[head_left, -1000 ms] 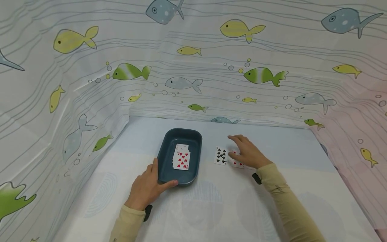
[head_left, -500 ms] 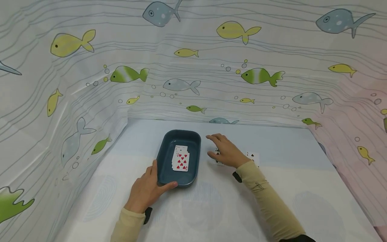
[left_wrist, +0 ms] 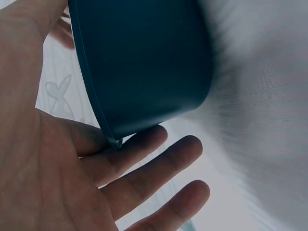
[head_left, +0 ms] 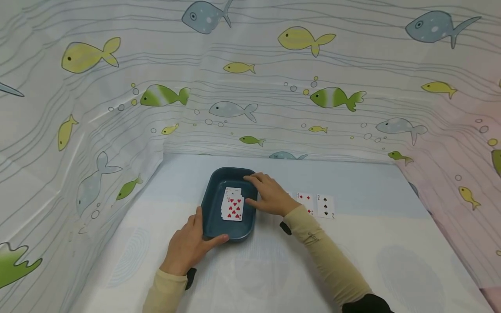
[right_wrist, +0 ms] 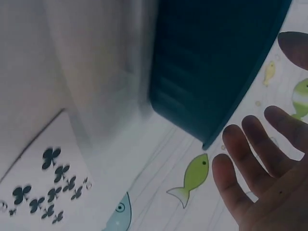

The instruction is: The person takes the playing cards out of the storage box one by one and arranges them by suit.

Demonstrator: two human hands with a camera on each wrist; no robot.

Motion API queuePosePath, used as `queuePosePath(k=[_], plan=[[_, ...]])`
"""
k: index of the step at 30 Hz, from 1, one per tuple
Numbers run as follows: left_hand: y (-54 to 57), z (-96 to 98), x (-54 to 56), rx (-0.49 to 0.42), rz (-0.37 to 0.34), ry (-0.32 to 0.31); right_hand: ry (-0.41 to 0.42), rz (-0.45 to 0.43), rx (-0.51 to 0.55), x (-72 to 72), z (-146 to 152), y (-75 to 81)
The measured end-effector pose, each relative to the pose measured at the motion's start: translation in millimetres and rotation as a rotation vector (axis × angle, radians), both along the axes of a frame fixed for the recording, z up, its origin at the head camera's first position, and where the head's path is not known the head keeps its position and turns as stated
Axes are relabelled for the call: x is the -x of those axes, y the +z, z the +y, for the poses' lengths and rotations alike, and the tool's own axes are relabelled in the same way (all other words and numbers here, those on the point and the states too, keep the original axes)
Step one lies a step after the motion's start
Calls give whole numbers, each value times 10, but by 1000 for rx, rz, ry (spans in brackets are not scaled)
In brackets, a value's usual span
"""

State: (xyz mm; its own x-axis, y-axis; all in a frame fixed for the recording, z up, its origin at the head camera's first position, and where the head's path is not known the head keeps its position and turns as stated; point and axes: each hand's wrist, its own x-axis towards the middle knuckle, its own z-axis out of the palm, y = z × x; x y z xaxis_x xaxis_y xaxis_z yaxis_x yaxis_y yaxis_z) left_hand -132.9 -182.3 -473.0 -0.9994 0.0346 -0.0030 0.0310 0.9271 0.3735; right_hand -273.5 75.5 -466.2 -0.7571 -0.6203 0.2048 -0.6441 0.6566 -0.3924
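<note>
A dark blue rectangular tray (head_left: 217,221) stands on the table, with a small overlapping stack of playing cards (head_left: 234,211) inside. A hearts card lies uppermost. My left hand (head_left: 185,245) rests at the tray's near left corner, thumb by the near rim and fingers along the left side. The left wrist view shows those fingers fairly straight against the outer wall. Over the tray's right rim, my right hand (head_left: 272,195) has its fingers spread, with nothing seen between them. Beneath and beside it lies a clubs card (right_wrist: 53,183), mostly hidden in the head view.
Right of the right hand, a diamonds card (head_left: 304,200) and a spades card (head_left: 325,206) lie face up in a row. The pale tablecloth (head_left: 266,278) continues into fish-printed cloth walls (head_left: 274,74) at the back and sides.
My right hand has moved left, from above the cards on the table to the tray's right rim, uncovering the diamonds and spades cards. The left hand stays at the tray's corner.
</note>
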Motion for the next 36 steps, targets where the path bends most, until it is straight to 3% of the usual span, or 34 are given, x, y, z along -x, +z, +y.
queuePosePath(k=[8, 15, 23, 36], plan=[[18, -1, -5, 4, 1, 2, 34, 8, -51, 37, -170, -113], [24, 1, -2, 3, -15, 5, 28, 83, -99, 37, -248, -168], [29, 0, 6, 10, -13, -1, 91, 17, -91, 54, -360, -103], [22, 7, 1, 0, -18, 3, 27, 14, -371, 66, -546, -175]])
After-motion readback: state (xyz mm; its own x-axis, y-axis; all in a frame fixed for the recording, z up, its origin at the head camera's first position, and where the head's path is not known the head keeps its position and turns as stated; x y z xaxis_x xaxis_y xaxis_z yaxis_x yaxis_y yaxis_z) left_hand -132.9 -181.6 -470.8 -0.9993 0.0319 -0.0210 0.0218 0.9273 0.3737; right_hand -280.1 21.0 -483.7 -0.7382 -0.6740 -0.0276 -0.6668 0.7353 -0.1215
